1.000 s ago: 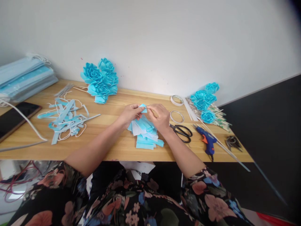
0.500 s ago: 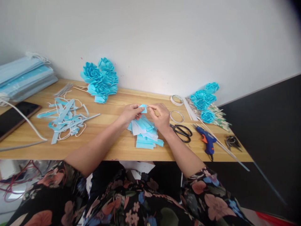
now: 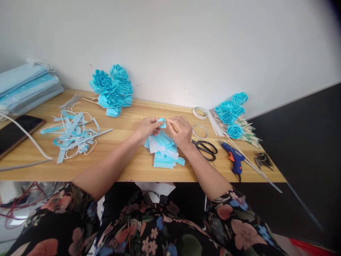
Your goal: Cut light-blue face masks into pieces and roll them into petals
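My left hand [image 3: 149, 128] pinches a small light-blue fabric piece [image 3: 162, 123] between thumb and fingers, above the table. Close against the right edge of that piece is my right hand [image 3: 180, 128], its thumb and forefinger pressed together. Whatever sits between those right fingertips is too small to make out. Below both hands lies a loose pile of blue and white fabric pieces [image 3: 165, 151]. Black-handled scissors [image 3: 206, 149] rest beside my right wrist, their blades partly hidden by it.
Blue fabric roses [image 3: 113, 89] stand at the back left, smaller blue roses [image 3: 229, 112] at the right. A glue gun [image 3: 234, 156], tape rolls [image 3: 199, 113], and clips [image 3: 263, 160] lie rightward. Leftward are cut strips [image 3: 74, 133], a phone [image 3: 20, 133] and stacked face masks [image 3: 29, 87].
The right fingertips have shifted slightly at the edge of the fabric piece. My left hand keeps its pinch, and the view has moved a little.
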A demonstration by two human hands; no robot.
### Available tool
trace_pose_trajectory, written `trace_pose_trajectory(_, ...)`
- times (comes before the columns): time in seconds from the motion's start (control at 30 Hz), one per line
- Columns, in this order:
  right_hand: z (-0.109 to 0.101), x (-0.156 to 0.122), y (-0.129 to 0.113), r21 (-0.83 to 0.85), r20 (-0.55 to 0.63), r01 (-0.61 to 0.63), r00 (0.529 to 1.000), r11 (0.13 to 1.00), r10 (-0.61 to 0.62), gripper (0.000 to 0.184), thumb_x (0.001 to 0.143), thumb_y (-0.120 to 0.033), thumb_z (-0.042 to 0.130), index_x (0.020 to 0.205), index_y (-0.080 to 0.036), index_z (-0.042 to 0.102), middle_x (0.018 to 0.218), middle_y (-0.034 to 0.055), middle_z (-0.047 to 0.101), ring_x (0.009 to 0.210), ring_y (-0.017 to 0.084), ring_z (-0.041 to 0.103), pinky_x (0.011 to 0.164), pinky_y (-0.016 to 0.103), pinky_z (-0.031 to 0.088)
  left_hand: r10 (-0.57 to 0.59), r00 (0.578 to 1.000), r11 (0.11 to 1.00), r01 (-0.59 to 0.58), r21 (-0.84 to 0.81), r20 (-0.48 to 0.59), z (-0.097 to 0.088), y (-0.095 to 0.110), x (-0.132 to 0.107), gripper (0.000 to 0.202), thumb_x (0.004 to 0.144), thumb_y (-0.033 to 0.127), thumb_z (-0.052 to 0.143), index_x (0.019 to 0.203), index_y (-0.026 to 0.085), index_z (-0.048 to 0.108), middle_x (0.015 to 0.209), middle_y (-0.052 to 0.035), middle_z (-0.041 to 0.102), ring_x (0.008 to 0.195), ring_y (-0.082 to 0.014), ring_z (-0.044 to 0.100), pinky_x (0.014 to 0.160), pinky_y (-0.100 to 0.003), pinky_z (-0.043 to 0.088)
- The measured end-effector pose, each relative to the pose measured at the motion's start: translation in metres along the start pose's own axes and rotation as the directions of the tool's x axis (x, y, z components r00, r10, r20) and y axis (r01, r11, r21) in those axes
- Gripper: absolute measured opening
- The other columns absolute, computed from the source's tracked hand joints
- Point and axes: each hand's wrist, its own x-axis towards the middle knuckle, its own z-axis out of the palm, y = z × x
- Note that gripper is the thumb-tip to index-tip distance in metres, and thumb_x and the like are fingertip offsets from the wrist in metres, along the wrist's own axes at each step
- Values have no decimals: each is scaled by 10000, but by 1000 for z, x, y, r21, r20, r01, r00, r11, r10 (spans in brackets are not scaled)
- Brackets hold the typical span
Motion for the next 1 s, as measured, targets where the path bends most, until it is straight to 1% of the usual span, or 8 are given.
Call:
trace_pose_trajectory(0.1, 1, 0, 1, 18, 1, 8, 1000, 1000, -8, 166, 906, -150, 571, 970, -228, 702, 892, 50, 743, 852, 187, 656, 778, 340, 525, 0, 1000, 1000, 0, -11, 0, 0, 0, 0, 180, 742, 254, 730, 707, 142, 594, 546, 25, 549, 452, -68, 499, 447, -192, 357)
trace_pose_trajectory(0.3, 3, -2, 3, 17, 57, -22, 998, 1000, 21, 176, 909, -170, 568, 974, -249, 711, 907, 40, 739, 881, 189, 649, 814, 355, 518, 7, 1000, 999, -7, -31, -1, -2, 0, 0, 227, 718, 298, 756, 709, 147, 586, 546, 26, 550, 465, -69, 505, 457, -192, 360)
trace_pose_trajectory(0.4, 4, -3, 4, 27, 53, -13, 999, 1000, 11, 174, 906, -163, 571, 974, -240, 712, 911, 46, 736, 884, 187, 645, 818, 348, 515, 10, 1000, 998, -10, -59, 13, -2, -1, 1, 244, 698, 309, 768, 715, 147, 586, 554, 26, 553, 471, -70, 508, 459, -193, 361)
trace_pose_trajectory(0.6, 3, -2, 3, 24, 72, -17, 997, 1000, 15, 166, 907, -161, 574, 962, -229, 715, 909, 46, 740, 876, 183, 643, 808, 340, 514, -17, 999, 993, 21, -118, 33, -2, 1, 0, 248, 673, 294, 781, 704, 141, 588, 566, 18, 562, 478, -73, 509, 466, -198, 363)
trace_pose_trajectory(0.73, 2, -2, 4, 11, 82, -25, 996, 1000, 24, 172, 908, -165, 572, 948, -232, 725, 908, 41, 746, 874, 182, 646, 807, 341, 521, -32, 998, 988, 38, -151, 45, -2, 3, -1, 206, 689, 275, 757, 696, 135, 606, 563, 4, 573, 482, -77, 509, 475, -202, 368)
trace_pose_trajectory(0.83, 2, -2, 5, 1, 113, -46, 993, 999, 45, 194, 917, -177, 554, 958, -242, 733, 930, 44, 748, 900, 187, 646, 834, 357, 520, -43, 998, 984, 49, -170, 43, -3, 2, 0, 180, 714, 271, 734, 712, 131, 621, 564, -8, 587, 488, -86, 521, 482, -205, 380)
trace_pose_trajectory(1.0, -1, 1, -1, -34, 180, -48, 982, 998, 54, 219, 911, -230, 551, 1018, -234, 742, 991, 61, 745, 943, 211, 638, 873, 385, 520, -54, 999, 980, 53, -192, 2, -5, 0, 2, 189, 768, 289, 685, 738, 114, 623, 632, -46, 641, 483, -80, 527, 472, -201, 379)
